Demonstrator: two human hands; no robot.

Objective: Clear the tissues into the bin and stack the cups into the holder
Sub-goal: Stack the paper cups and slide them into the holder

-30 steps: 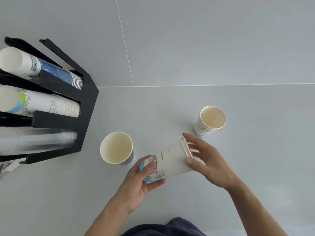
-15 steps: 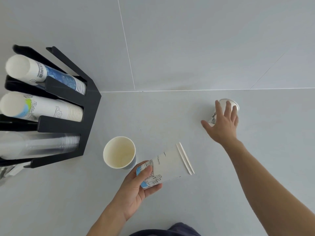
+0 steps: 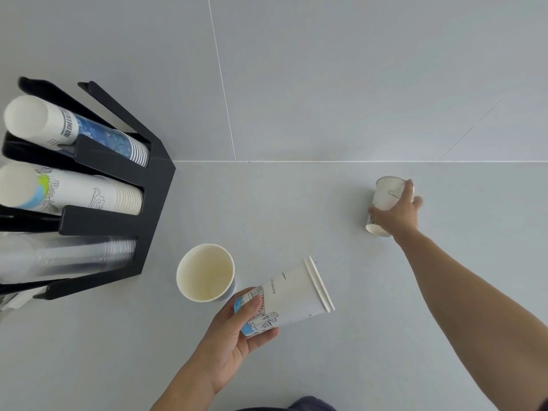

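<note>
Low at 6 o'clock, the left hand (image 3: 234, 339) has its grip around two nested cups (image 3: 289, 298) lying sideways. At 3 o'clock the right hand (image 3: 396, 216) clasps a tilted cup (image 3: 385, 194) on the tabletop (image 3: 296, 209). Another cup (image 3: 205, 272) stands upright near the holder (image 3: 124, 185) at 9 o'clock.

I look down on a pale grey countertop (image 3: 296, 203) meeting a grey tiled wall (image 3: 355, 69), evenly lit.

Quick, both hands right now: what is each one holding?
Left hand: closed on the nested white paper cups with blue base, held sideways.
Right hand: closed on the white printed paper cup, tilted.
</note>
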